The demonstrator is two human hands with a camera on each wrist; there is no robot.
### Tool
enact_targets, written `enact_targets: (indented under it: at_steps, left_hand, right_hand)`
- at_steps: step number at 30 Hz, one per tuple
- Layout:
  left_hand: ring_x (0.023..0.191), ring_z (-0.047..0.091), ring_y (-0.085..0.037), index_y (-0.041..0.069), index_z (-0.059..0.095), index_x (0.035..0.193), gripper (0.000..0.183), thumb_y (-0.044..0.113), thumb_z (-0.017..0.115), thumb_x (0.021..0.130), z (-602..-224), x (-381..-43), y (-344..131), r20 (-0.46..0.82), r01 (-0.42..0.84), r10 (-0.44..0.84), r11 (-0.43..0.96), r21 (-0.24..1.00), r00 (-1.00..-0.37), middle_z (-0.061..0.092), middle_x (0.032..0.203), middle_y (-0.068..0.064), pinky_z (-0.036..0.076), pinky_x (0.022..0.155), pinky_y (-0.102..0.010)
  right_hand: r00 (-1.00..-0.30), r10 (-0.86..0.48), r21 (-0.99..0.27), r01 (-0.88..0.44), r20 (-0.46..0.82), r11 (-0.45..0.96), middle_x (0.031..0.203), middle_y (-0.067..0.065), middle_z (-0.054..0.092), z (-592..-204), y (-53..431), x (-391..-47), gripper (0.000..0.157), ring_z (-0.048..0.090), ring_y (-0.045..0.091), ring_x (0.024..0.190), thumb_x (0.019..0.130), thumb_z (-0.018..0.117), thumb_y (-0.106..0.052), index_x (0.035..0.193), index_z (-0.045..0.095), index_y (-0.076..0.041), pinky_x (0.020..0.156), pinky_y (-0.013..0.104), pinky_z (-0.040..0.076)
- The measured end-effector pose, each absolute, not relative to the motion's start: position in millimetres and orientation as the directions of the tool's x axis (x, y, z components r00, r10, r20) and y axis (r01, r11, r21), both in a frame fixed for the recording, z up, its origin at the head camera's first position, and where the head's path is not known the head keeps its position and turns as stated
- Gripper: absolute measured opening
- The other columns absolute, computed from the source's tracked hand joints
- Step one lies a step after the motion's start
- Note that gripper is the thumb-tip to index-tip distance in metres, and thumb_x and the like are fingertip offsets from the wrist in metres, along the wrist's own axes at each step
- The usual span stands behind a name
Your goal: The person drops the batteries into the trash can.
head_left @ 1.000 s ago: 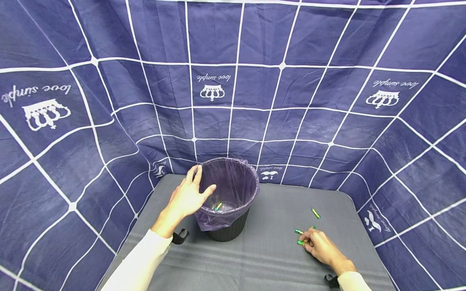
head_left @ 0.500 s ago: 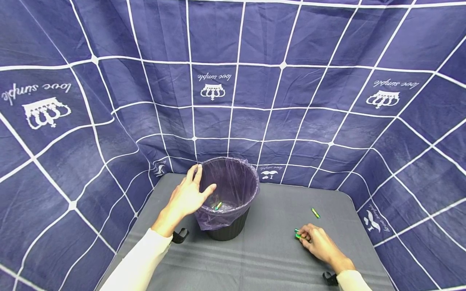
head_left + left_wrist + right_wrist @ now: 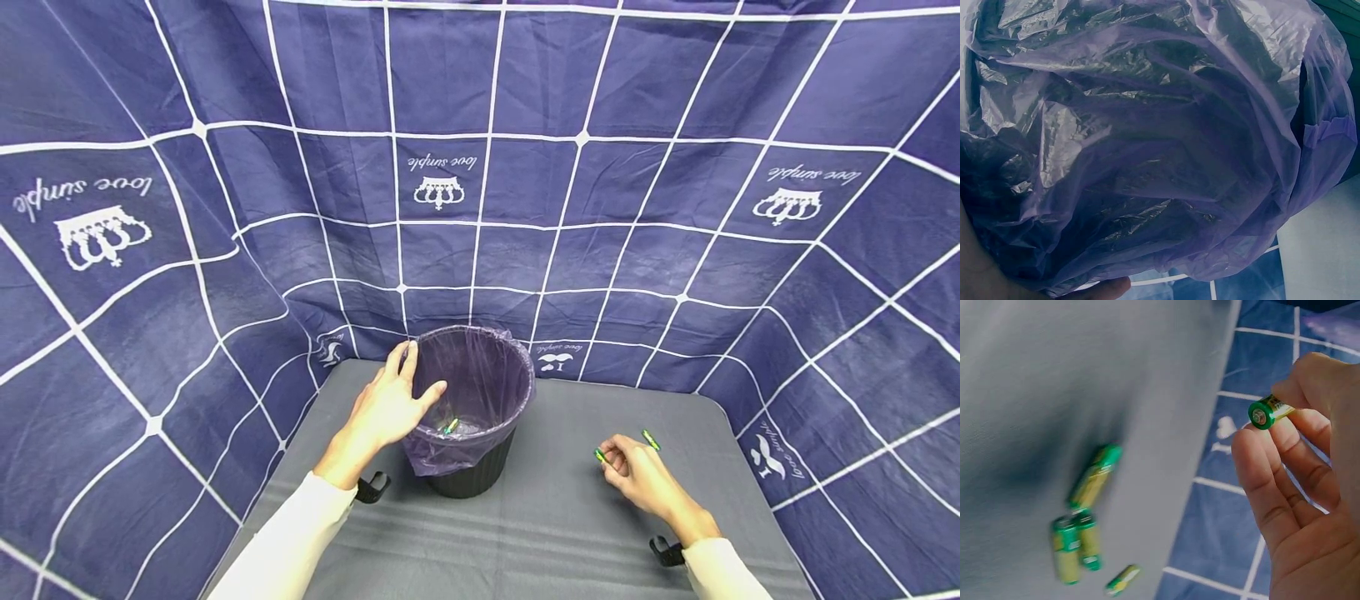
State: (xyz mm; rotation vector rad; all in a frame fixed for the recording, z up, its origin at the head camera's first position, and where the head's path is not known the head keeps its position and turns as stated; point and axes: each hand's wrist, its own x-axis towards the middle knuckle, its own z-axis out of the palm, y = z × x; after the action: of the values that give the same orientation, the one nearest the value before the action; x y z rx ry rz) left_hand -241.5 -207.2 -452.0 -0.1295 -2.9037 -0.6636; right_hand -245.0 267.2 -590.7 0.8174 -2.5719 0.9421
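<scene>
My right hand [image 3: 641,475] is above the grey table, pinching a green-and-gold battery [image 3: 1271,411] between thumb and fingers. In the right wrist view, several more batteries [image 3: 1094,478] lie on the table; most are hidden behind my hand in the head view. One loose battery [image 3: 650,439] shows just beyond that hand. To the left stands a black bin [image 3: 468,472] lined with a purple bag [image 3: 450,454]. My left hand [image 3: 386,407] lies at the bin's left rim, fingers extended and thumb over the opening. Inside, at the bottom, is a battery [image 3: 451,425].
A blue cloth [image 3: 525,183] with white lines hangs around the back and sides of the table [image 3: 555,517]. A dark strap [image 3: 372,487] hangs at the left wrist, and another strap [image 3: 665,550] at the right.
My right hand has picked up a battery from the cluster on the table and moved up and slightly left with it. The left hand has stayed at the bin rim.
</scene>
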Motion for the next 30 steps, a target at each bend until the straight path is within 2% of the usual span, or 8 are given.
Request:
enact_targets:
  at_steps: [7, 12, 30]
  left_hand:
    - [0.164, 0.052, -0.057, 0.004, 0.029, 0.184, 0.099, 0.065, 0.062, 0.114, -453, -240, -207, 0.178, 0.118, 0.044, 0.895, 0.43, -0.983, 0.027, 0.192, -0.02, 0.051, 0.124, -0.075]
    - [0.163, 0.052, -0.058, 0.003, 0.028, 0.185, 0.101, 0.066, 0.062, 0.113, -453, -241, -208, 0.186, 0.125, 0.049, 0.897, 0.425, -0.981, 0.027, 0.192, -0.021, 0.051, 0.123, -0.075]
    - [0.164, 0.051, -0.058, 0.003, 0.028, 0.184, 0.099, 0.064, 0.061, 0.115, -456, -243, -208, 0.186, 0.132, 0.056, 0.895, 0.427, -0.981, 0.026, 0.192, -0.021, 0.051, 0.123, -0.076]
  right_hand:
    - [-0.697, -0.462, -0.422, -0.708, 0.548, 0.567, 0.091, -0.004, 0.073, -558, 242, -252, 0.042, 0.064, -0.005, 0.078, 0.089, 0.085, 0.016, 0.125, 0.08, -0.006, 0.068, 0.018, 0.059]
    - [-0.638, -0.474, -0.382, -0.757, 0.607, 0.53, 0.092, 0.0, 0.074, -535, 225, -256, 0.045, 0.07, 0.0, 0.078, 0.089, 0.084, 0.016, 0.127, 0.081, -0.007, 0.07, 0.019, 0.062]
    - [-0.601, -0.441, -0.421, -0.792, 0.666, 0.443, 0.102, 0.01, 0.076, -449, 166, -284, 0.04, 0.08, 0.01, 0.075, 0.095, 0.083, 0.012, 0.131, 0.082, -0.006, 0.073, 0.02, 0.067]
